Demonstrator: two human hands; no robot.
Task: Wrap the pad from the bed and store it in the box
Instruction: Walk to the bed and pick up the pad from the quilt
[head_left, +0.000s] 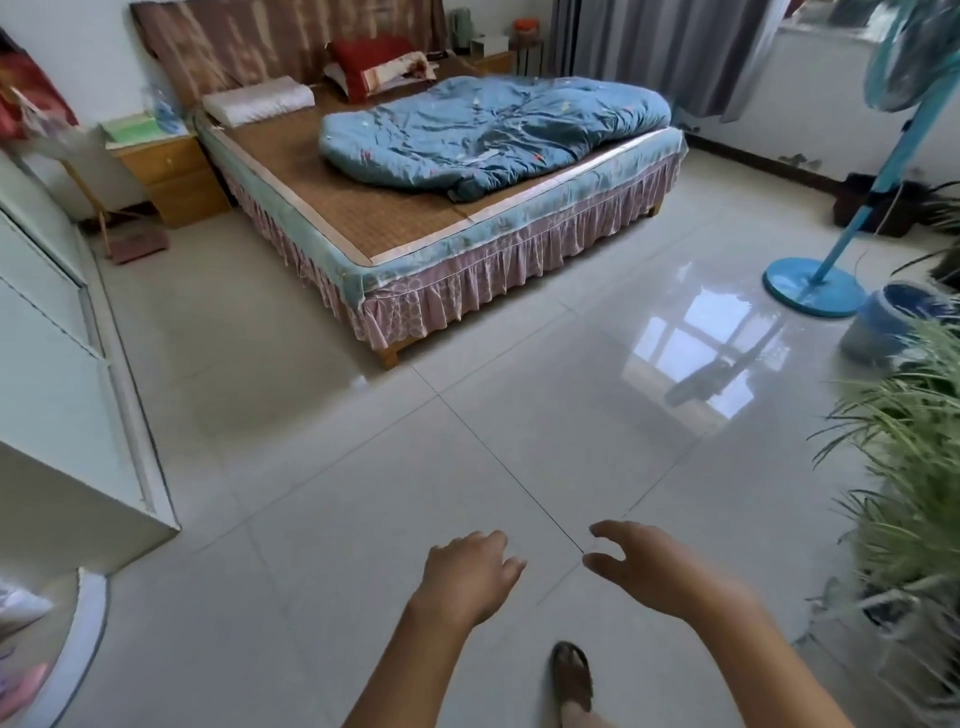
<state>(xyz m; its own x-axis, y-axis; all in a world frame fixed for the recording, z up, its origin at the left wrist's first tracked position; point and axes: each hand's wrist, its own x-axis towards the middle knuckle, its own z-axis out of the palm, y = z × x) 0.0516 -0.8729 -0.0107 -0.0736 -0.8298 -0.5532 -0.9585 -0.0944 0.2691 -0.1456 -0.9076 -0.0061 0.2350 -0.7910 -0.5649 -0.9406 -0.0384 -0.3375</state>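
A bed (519, 270) with a pink frilled skirt stands across the room. A brown woven pad (332, 187) covers its top, and a crumpled blue quilt (493, 130) lies on the pad's far right part. My left hand (467, 574) and my right hand (644, 564) are held out low over the floor tiles, far from the bed. Both hands hold nothing, with fingers loosely curled and apart. No box shows in this view.
Pillows (260, 98) lie at the headboard. A wooden nightstand (171, 176) stands left of the bed. A white cabinet (57, 395) lines the left wall. A blue standing fan (810, 286), a blue pot (893, 322) and leafy plants (904, 493) crowd the right side.
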